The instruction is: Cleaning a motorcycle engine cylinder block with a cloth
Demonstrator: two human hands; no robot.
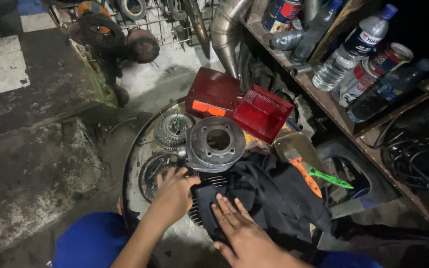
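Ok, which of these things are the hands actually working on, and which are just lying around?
In hand:
left hand on the finned engine cylinder
right hand flat on the black cloth

Lying about:
round metal cylinder part
sprocket
red tail-light lenses
orange-handled scraper
green tool
bottles on the shelf

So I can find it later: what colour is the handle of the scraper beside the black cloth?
Orange, on the scraper; head view.
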